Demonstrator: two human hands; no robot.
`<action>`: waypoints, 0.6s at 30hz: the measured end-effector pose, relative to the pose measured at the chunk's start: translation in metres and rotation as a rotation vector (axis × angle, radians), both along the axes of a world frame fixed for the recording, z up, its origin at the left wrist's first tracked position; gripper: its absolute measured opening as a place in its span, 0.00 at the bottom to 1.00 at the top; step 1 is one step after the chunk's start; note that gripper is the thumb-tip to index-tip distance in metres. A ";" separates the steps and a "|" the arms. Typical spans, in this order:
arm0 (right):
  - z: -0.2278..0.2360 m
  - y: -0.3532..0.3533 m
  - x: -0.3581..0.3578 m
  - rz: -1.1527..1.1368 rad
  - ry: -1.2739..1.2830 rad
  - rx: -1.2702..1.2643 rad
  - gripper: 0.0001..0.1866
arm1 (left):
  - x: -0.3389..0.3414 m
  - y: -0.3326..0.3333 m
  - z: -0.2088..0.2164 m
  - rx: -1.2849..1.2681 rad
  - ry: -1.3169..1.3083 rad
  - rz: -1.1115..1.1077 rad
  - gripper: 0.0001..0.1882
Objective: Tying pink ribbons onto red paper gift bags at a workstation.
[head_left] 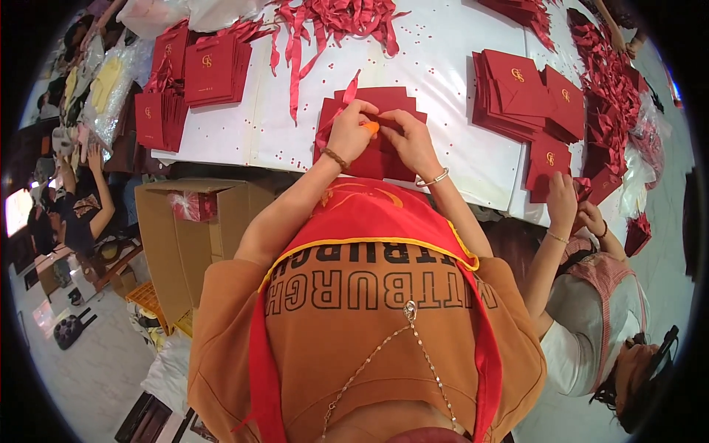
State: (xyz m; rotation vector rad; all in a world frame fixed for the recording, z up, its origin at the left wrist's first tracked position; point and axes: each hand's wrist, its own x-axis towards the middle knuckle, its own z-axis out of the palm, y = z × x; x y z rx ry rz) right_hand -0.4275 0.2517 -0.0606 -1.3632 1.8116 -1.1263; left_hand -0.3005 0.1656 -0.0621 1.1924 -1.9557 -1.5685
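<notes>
A pile of dark red paper bags [397, 100] lies at the table's front edge, right before me. Over it, my left hand [351, 136] is closed in a pinch on a red ribbon [351, 90], whose end sticks up past the fingers. A small orange piece [371, 127] shows at the left thumb; whether it is a finger cover or a tool I cannot tell. Close beside it, my right hand [410, 145] has its fingertips pressed together at the bag's upper part. What those fingertips pinch is hidden.
Stacked red bags stand at the left [214, 71] and right [517, 88]. Loose red ribbons [347, 18] heap at the far side. At my right a co-worker's hands [563, 198] handle a bag. An open cardboard box [159, 236] stands below the table's left edge.
</notes>
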 end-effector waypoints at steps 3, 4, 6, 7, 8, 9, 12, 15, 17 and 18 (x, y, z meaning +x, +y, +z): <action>-0.002 0.002 0.000 0.010 -0.034 -0.008 0.13 | 0.003 0.000 0.002 0.047 0.024 -0.026 0.13; -0.002 0.001 -0.001 0.013 -0.057 -0.010 0.13 | 0.003 0.002 0.002 -0.158 -0.008 -0.059 0.12; -0.002 0.000 -0.002 0.017 -0.081 -0.011 0.13 | 0.004 0.006 0.005 -0.368 -0.069 -0.090 0.11; -0.002 0.000 -0.002 0.023 -0.078 -0.016 0.13 | 0.004 0.006 0.005 -0.579 -0.130 -0.121 0.11; -0.002 -0.001 -0.002 0.030 -0.076 -0.022 0.13 | 0.004 0.003 0.004 -0.579 -0.129 -0.121 0.11; 0.000 -0.001 -0.002 0.030 -0.075 -0.022 0.13 | 0.003 -0.002 0.002 -0.357 -0.060 -0.106 0.11; 0.003 0.001 -0.001 0.061 -0.082 0.009 0.14 | 0.003 -0.004 0.004 -0.108 -0.001 -0.080 0.10; 0.002 -0.001 0.000 0.033 -0.090 0.008 0.14 | 0.003 0.004 0.001 -0.279 -0.049 -0.077 0.09; 0.005 0.002 0.002 -0.034 -0.106 0.084 0.13 | 0.004 0.006 0.006 -0.545 -0.095 -0.088 0.08; 0.005 0.003 0.004 -0.034 -0.106 0.084 0.13 | 0.005 0.002 0.010 -0.544 -0.095 -0.087 0.08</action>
